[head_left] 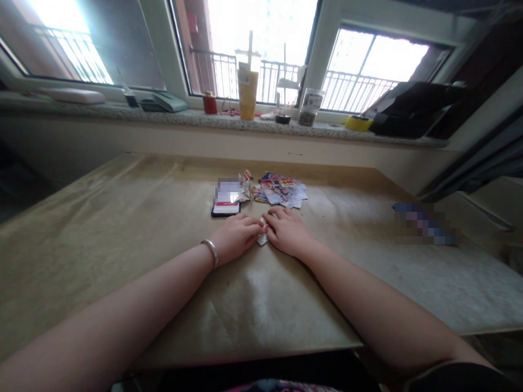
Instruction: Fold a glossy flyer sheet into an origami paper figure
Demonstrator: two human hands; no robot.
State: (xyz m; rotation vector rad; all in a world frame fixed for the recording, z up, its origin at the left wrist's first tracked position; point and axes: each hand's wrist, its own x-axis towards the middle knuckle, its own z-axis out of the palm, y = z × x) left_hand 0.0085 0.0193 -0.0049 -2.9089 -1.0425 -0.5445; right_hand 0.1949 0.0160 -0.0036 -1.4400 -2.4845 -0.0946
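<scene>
Between my two hands, a small folded piece of paper [262, 239], white with some red print, lies on the table. My left hand [236, 237], with a silver bangle on its wrist, pinches the paper's left side. From the other side, my right hand [289, 231] presses its fingers onto the same paper, which they partly cover. Just beyond are several folded paper pieces [247, 189] in red and white. A pile of colourful printed sheets [283, 190] rests to their right. Close by my left hand lies a phone [227, 208], its screen lit and partly blurred out.
A tan cover spreads over the table [122, 234]. A blurred-out bluish item [425, 223] lies at the right edge. On the windowsill [183, 117] stand a tall cup of yellow drink [248, 95], a red jar [210, 103], a clear jar [309, 108] and a black bag [412, 109].
</scene>
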